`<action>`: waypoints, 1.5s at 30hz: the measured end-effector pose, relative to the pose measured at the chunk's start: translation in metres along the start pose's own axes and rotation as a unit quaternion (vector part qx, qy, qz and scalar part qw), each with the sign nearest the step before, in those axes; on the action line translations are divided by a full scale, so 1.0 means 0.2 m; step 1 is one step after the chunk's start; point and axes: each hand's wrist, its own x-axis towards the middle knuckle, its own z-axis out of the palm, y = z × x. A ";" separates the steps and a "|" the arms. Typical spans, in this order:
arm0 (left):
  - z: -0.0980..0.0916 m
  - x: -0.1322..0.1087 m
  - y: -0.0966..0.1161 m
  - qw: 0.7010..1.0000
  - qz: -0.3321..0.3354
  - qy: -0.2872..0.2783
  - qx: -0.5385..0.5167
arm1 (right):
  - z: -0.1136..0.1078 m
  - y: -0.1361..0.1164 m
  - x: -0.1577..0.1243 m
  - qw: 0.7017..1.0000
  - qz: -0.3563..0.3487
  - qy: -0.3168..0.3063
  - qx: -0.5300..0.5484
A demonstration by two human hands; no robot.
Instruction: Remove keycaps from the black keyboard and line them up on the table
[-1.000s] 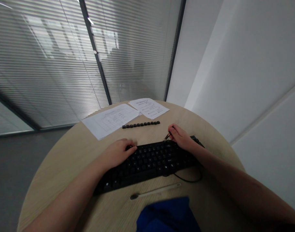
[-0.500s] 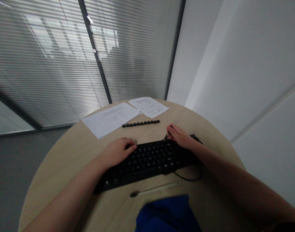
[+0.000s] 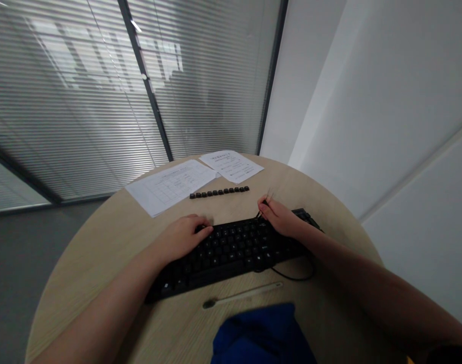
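Observation:
A black keyboard point(image 3: 231, 247) lies at a slant on the round table, its left end nearer to me. My left hand point(image 3: 187, 233) grips its far edge on the left side, thumb on the top keys and fingers curled behind. My right hand point(image 3: 275, 216) is over the far right part of the keyboard, fingertips pinched on a small black keycap puller point(image 3: 265, 202) whose thin wires stick up past the fingers. Part of the puller is hidden by the fingers. Beyond the keyboard sits a neat row of black keycaps point(image 3: 220, 192).
Two printed sheets of paper point(image 3: 170, 187) lie at the table's far side. Nearer me are a toothbrush point(image 3: 246, 293) with a dark head, a bunched blue cloth point(image 3: 261, 333), and the black cable point(image 3: 291, 278). The table point(image 3: 83, 283) stands by a blinds-covered glass wall and a white wall.
The puller has turned a little in my right hand, and its wires show more plainly, pointing up. My left hand keeps its hold on the keyboard; the view has shifted slightly.

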 end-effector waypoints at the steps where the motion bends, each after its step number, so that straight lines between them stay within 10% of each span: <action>1: 0.00 0.00 0.00 1.000 0.000 -0.001 0.000 | 0.00 -0.01 -0.01 1.000 0.000 -0.002 -0.016; 39: 0.02 0.01 -0.03 1.000 0.006 0.006 0.007 | 0.04 0.02 -0.05 0.998 0.006 0.060 -0.007; 45: 0.01 0.00 -0.02 1.000 0.006 0.007 0.004 | 0.04 0.04 -0.01 0.983 0.021 0.164 0.085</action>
